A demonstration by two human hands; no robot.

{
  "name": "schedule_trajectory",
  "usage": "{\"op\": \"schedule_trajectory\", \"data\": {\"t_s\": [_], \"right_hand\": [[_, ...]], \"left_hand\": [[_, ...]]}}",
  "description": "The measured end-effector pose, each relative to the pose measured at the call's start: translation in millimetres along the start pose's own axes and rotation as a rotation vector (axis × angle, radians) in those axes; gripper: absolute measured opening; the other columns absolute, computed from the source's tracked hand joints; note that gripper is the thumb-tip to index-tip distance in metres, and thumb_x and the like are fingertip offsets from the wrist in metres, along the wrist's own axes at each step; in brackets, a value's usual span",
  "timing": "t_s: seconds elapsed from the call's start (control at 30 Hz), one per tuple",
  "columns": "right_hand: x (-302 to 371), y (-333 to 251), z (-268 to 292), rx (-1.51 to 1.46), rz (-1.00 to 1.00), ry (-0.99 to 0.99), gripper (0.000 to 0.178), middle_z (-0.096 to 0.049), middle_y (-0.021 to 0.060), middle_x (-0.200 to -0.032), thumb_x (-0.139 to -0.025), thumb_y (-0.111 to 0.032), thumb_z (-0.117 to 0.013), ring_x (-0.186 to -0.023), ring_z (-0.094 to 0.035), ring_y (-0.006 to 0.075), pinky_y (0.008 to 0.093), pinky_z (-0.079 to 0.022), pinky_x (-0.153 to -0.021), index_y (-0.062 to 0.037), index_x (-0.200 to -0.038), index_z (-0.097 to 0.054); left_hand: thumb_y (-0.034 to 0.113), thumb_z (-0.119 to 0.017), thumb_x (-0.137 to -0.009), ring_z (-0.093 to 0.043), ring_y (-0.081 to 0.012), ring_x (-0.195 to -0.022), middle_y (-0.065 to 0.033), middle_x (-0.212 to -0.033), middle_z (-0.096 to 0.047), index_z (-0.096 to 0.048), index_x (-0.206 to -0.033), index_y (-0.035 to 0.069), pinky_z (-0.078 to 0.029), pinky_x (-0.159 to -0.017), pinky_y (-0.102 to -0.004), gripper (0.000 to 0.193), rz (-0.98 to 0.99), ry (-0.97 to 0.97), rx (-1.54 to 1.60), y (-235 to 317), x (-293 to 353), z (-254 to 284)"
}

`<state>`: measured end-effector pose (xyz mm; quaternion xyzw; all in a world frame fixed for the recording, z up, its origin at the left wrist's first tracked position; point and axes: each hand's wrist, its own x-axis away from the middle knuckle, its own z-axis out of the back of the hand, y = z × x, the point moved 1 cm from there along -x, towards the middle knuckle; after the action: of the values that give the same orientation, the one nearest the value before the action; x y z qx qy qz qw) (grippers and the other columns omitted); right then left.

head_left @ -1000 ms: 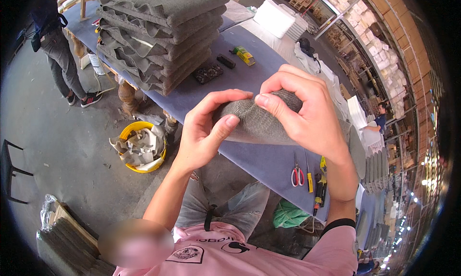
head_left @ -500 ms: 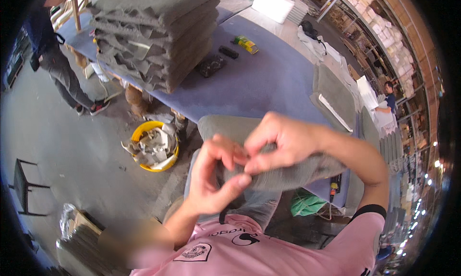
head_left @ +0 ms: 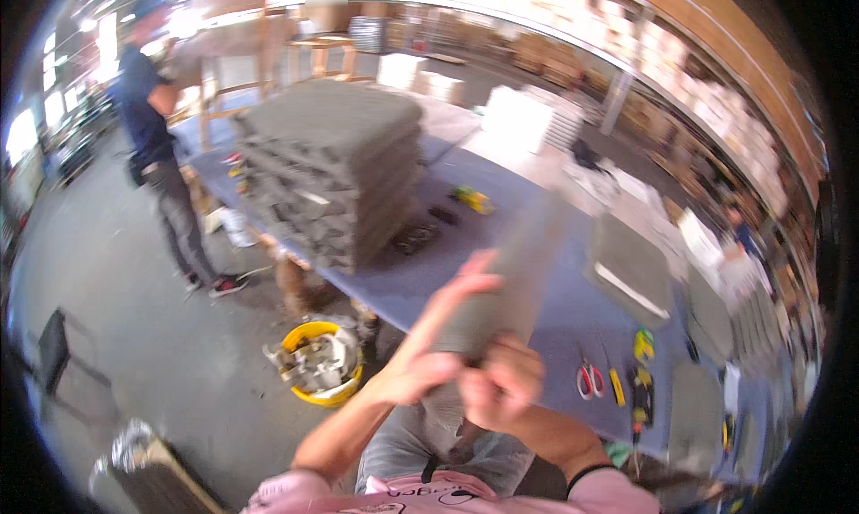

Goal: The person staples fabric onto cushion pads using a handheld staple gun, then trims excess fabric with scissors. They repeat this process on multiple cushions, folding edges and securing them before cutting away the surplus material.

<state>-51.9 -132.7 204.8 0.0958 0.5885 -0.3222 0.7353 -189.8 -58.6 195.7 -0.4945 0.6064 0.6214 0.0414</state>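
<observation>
A flat grey fabric-covered cushion [head_left: 523,286], blurred by motion, is tipped up on edge in front of me. My left hand [head_left: 434,344] grips its left side close to the near end, the thumb against the near edge. Lower down, my right hand [head_left: 506,384] is closed on the near end of the same cushion, its fingers bent in and partly smeared. The cushion's far end rises over the blue-covered table [head_left: 555,344], and most of its far face is hidden.
A tall stack of grey cushions [head_left: 331,174] stands on the table. Red-handled pliers [head_left: 589,382], a yellow-handled tool [head_left: 616,386] and a black-and-yellow tool [head_left: 642,393] lie at the right. A yellow bucket [head_left: 327,398] of scraps stands on the floor. A person [head_left: 157,147] is at the far left.
The cushion has swung from lying across my lap to tipped up on edge. My hands have parted from pinching close together and now grasp its near end. The view has tilted up.
</observation>
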Motion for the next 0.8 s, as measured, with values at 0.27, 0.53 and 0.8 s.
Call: {"op": "schedule_trajectory", "data": {"t_s": [0.27, 0.53, 0.8], "right_hand": [[22, 57, 36, -0.115, -0.416, 1.077, 0.039, -0.067, 0.0135, -0.130, -0.116, -0.030, -0.056, -0.120, -0.064, 0.0247, 0.0393, -0.050, -0.102, 0.0048, -0.132, -0.064], [63, 147, 120, -0.198, -0.805, 1.039, 0.043, -0.070, 0.0084, -0.121, -0.114, -0.039, -0.062, -0.095, -0.061, 0.0144, 0.0309, -0.045, -0.079, 0.0006, -0.129, -0.068], [88, 195, 174, -0.568, -1.036, 1.057, 0.035, -0.030, -0.0099, -0.061, -0.112, -0.045, -0.065, -0.046, -0.029, 0.0034, 0.0239, -0.023, -0.045, -0.0175, -0.090, -0.063]], "left_hand": [[0.053, -0.067, -0.107, -0.061, -0.0312, -0.139, -0.0168, -0.151, -0.066, -0.062, -0.151, 0.000, -0.047, -0.115, -0.0442, 0.069, 0.345, -1.035, -0.426, -5, -206, -82], [0.059, -0.066, -0.105, -0.055, -0.0307, -0.145, -0.0181, -0.158, -0.061, -0.052, -0.159, 0.001, -0.042, -0.120, -0.0438, 0.081, 0.674, -1.164, -0.539, -125, -268, -99], [0.066, -0.065, -0.104, -0.049, -0.0302, -0.152, -0.0194, -0.164, -0.055, -0.039, -0.168, 0.001, -0.036, -0.126, -0.0431, 0.095, 0.756, -1.339, -0.520, -199, -320, -122]]}}
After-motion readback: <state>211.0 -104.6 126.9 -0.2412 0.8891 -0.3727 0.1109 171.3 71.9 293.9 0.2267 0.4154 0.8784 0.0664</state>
